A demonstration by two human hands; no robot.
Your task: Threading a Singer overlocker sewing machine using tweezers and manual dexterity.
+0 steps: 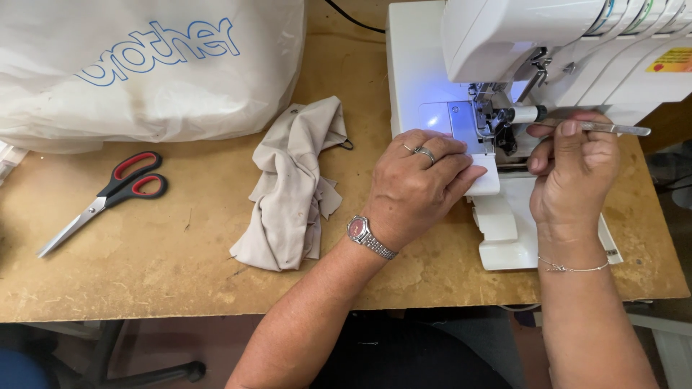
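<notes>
Tweezers [602, 128]: a slim metal pair, held in the right hand [573, 169]; the long axis is laid nearly level across the view, the blunt end pointing right past the hand, the tip end pointing left toward the needle area of the machine. The tips themselves are hidden behind the thumb and the machine parts.
Right hand: fingers [577, 133] are clenched around the tweezers, thumb on top; the hand is raised just in front of the machine's lit work area. A thin chain bracelet is seen at the wrist.
Left hand [418, 184]: laid palm down on the machine's bed, fingers [461, 169] pressed flat against the white front cover beside the presser foot; nothing is grasped. A ring and a metal wristwatch are worn.
Sewing machine [497, 43]: white, set at the far right of the counter [180, 281]; a blue-white lamp is lit over the needle plate; coloured thread guides are visible at the top.
Cloth [292, 191]: a crumpled beige piece, left lying on the counter just left of the left hand, apart from it.
Scissors [108, 198]: red and black handles, closed, blades pointing down-left, well apart from both hands.
Plastic bag [144, 65]: white, with blue lettering, spread over the counter's far left.
</notes>
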